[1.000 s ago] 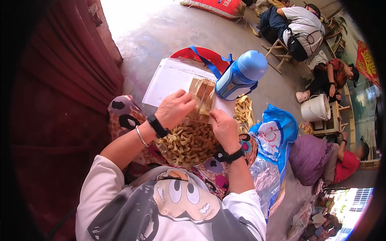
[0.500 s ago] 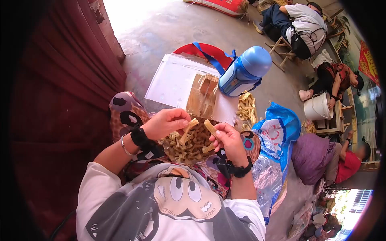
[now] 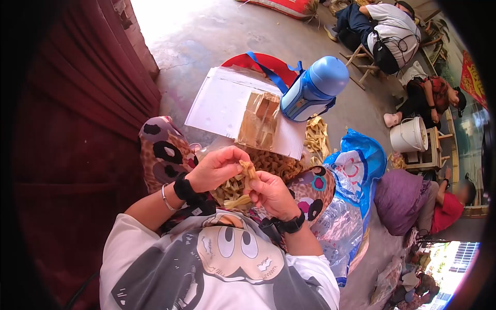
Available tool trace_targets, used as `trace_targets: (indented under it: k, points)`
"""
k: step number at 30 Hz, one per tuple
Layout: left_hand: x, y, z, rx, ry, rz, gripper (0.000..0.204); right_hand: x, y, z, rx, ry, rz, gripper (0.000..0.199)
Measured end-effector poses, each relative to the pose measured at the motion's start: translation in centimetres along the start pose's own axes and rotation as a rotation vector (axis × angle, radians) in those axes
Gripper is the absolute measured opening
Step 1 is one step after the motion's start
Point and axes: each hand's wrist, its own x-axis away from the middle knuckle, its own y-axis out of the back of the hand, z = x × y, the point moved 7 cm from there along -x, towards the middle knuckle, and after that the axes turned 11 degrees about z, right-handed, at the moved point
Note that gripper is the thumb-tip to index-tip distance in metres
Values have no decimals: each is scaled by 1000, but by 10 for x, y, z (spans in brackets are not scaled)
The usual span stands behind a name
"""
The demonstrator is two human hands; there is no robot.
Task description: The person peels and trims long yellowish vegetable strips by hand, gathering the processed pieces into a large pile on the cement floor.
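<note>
Close together over my lap, both hands are closed on one pale yellow, dried-looking strip (image 3: pixel 249 172). My left hand (image 3: pixel 219 166) pinches its upper end between thumb and fingertips. The lower part is in the fingers of my right hand (image 3: pixel 273 194), which hide some of it. Whether it is a single strip or two pieces pressed together I cannot make out. Beneath my hands, between my knees, lies a heap of similar short yellow-brown strips (image 3: pixel 227 190). Another strip (image 3: pixel 237 202) lies just under my right fingers.
Beyond the heap, a white cardboard sheet with brown tape (image 3: pixel 212 111) carries a blue bottle (image 3: pixel 315 93) with a strap. A red round thing (image 3: pixel 235 62) shows behind it. To the right lie more strips (image 3: pixel 316 137), a blue plastic bag (image 3: pixel 356 175), a white bucket (image 3: pixel 408 135) and several seated people.
My hands have come together, the right one moving left and down. The pieces, held apart before, now meet between my fingers. The left hand has shifted slightly down.
</note>
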Motion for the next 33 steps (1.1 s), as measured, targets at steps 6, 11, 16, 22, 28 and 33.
trace_targets:
  k: [6, 11, 16, 22, 28, 33]
  points:
    - [4, -2, -7, -273, 51, -15, 24, 5, 6, 11, 351, 127, -196, 21]
    - [9, -4, -16, -840, 38, -20, 28, 10, 4, 25, 227, 258, -302, 21]
    - [4, -39, -52, -1319, -296, -82, 31, 8, 17, 6, 225, -7, -72, 22]
    - [1, -25, -43, -1417, -281, 1, 28, 17, -4, 8, 103, -68, 111, 25]
    - [13, 7, -35, -1387, -27, -112, 17, 29, 21, 7, -56, -57, 193, 24]
    - [21, -16, 18, -1032, 350, 172, 9, 12, 21, 19, -222, 229, 70, 29]
